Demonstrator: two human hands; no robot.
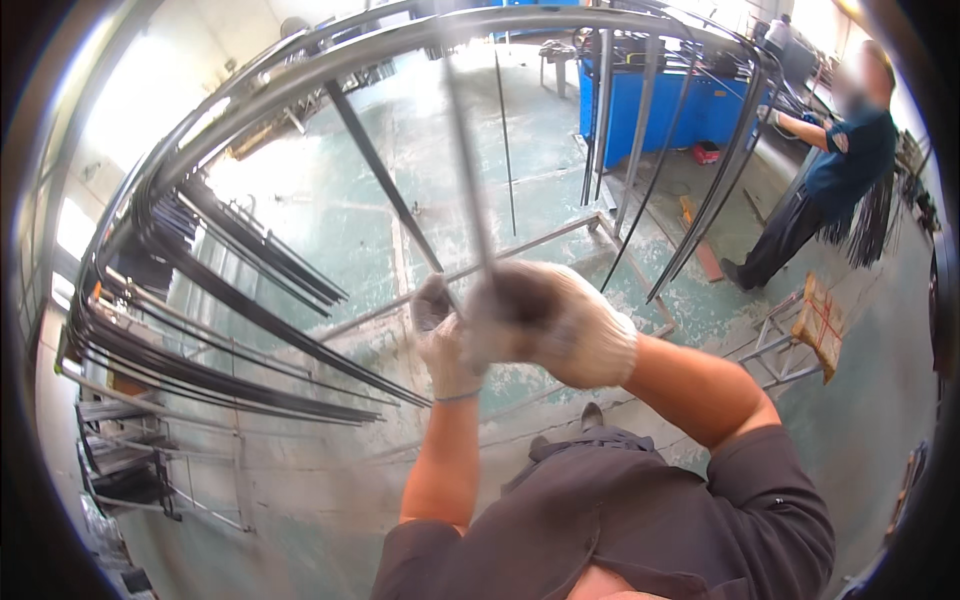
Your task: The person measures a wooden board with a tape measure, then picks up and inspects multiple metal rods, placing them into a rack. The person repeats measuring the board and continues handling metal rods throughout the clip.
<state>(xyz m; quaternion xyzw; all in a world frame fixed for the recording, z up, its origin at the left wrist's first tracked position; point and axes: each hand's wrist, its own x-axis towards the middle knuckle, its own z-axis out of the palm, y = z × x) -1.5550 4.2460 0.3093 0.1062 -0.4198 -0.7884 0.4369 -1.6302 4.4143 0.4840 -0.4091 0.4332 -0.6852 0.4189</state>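
My left hand [445, 335], in a pale glove with dark fingers, is closed at the lower end of a long dark strip [385, 178] that slants down from the overhead rail. Just beside it, my right hand [555, 325], gloved the same way and smeared by motion, is wrapped round a thin grey rod [463, 150]. That rod rises past the metal rack rail [400, 40] and blurs near the top. The two hands overlap in the picture, so the rod's lower end is hidden behind the right glove.
Bundles of dark strips [290, 300] hang from the rack at the left. Other rods hang ahead right, before a blue workbench [640, 110]. A co-worker [850, 160] stands at the right, near a metal stand with a wrapped package [820, 325]. A low frame bar [540, 243] crosses the floor.
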